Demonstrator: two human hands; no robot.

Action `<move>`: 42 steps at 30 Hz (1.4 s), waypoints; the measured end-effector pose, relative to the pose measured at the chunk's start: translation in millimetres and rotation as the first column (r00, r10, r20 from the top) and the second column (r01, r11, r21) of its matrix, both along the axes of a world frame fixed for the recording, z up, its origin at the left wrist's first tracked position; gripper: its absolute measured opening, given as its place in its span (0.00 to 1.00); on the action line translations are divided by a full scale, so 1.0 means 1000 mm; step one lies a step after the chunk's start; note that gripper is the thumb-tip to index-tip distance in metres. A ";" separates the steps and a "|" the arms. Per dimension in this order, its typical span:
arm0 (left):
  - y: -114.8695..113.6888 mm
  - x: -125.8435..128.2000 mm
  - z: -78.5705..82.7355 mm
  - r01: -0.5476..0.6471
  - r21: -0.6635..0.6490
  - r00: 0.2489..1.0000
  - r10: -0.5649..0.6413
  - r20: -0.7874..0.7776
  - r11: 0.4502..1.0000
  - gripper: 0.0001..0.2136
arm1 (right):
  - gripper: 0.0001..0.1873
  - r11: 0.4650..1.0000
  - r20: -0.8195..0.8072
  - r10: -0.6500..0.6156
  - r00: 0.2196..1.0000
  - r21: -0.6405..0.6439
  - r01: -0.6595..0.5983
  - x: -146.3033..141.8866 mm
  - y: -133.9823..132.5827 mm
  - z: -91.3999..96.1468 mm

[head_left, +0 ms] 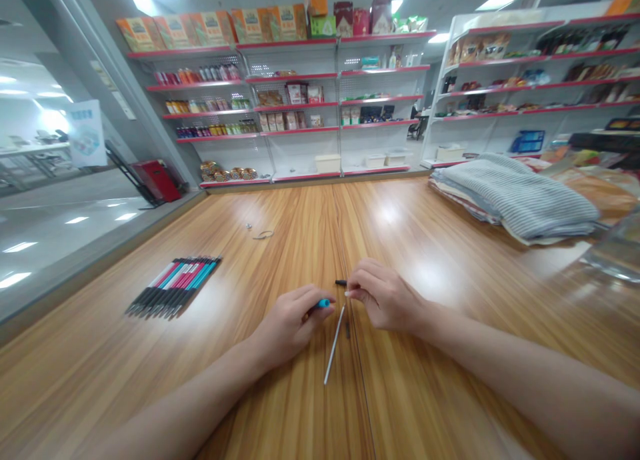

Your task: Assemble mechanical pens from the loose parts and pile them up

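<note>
My left hand [293,313] is closed round a blue pen barrel [324,303], its open end facing right. Between thumb and fingertips, my right hand [383,293] pinches a small white pen part [349,293], mostly covered by the fingers. Just beyond it a short black pen piece [341,283] lies on the wood. A thin white pen refill [334,345] rests slantwise on the table between my hands. Beside the refill is a small dark piece [347,330], too blurred to name. At the left, several pens [175,283] with black, pink, blue and white barrels lie side by side in a row.
On the wooden table [280,407], a thin ring-like loop [263,235] and a tiny shiny bit [249,227] lie farther back. Folded striped cloths [525,197] are piled at the right, near a clear container [617,247]. Stocked shelves [295,103] stand behind.
</note>
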State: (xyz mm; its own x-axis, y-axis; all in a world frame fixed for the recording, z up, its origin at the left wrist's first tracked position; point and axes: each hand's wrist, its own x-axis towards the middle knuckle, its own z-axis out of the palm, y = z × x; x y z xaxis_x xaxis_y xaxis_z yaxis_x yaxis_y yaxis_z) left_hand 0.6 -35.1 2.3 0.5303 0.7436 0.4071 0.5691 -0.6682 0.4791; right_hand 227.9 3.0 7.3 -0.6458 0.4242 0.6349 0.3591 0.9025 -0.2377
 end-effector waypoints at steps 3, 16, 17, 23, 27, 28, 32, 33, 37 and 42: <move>-0.001 0.000 0.000 0.087 0.019 0.996 -0.086 -0.031 0.996 0.09 | 0.05 0.997 -0.048 0.070 0.996 0.040 -0.069 -0.004 -0.008 0.001; -0.003 0.000 0.005 0.137 0.035 0.990 -0.136 -0.025 0.990 0.12 | 0.16 0.988 -0.165 0.139 0.976 0.093 -0.125 -0.007 -0.016 0.004; -0.003 0.000 0.006 0.134 0.029 0.991 -0.133 -0.033 0.991 0.10 | 0.15 0.984 -0.189 0.159 0.969 0.105 -0.141 -0.007 -0.017 0.004; -0.003 0.005 0.009 0.133 0.010 0.989 -0.132 -0.062 0.991 0.07 | 0.11 0.980 -0.197 0.172 0.965 0.137 -0.147 -0.006 -0.017 0.006; -0.003 0.007 0.007 0.165 0.003 0.984 -0.165 -0.067 0.986 0.07 | 0.12 0.980 -0.207 0.167 0.964 0.141 -0.140 -0.006 -0.016 0.005; -0.003 0.007 0.007 0.170 0.008 0.983 -0.169 -0.066 0.985 0.08 | 0.13 0.979 -0.210 0.176 0.962 0.143 -0.148 -0.006 -0.017 0.006; -0.003 0.007 0.006 0.170 0.010 0.984 -0.169 -0.052 0.985 0.09 | 0.14 0.976 -0.181 0.185 0.966 0.146 -0.160 -0.006 -0.019 0.006; -0.003 0.008 0.006 0.171 0.008 0.984 -0.170 -0.046 0.985 0.09 | 0.14 0.978 -0.175 0.177 0.969 0.146 -0.153 -0.006 -0.019 0.006; -0.002 0.009 0.003 0.173 0.018 0.985 -0.173 -0.020 0.985 0.08 | 0.15 0.983 -0.161 0.136 0.978 0.146 -0.113 -0.005 -0.018 0.004; 0.000 0.009 0.000 0.158 0.005 0.987 -0.158 0.005 0.987 0.07 | 0.21 0.986 -0.092 0.135 0.987 0.110 -0.124 -0.007 -0.018 0.004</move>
State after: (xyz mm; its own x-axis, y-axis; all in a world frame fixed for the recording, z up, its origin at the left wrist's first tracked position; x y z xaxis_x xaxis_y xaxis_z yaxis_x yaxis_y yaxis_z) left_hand 9.2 -35.5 2.7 0.6392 0.6484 0.4135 0.4534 -0.7520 0.4784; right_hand 221.3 -14.7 11.0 -0.6232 0.2695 0.7342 0.2170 0.9615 -0.1687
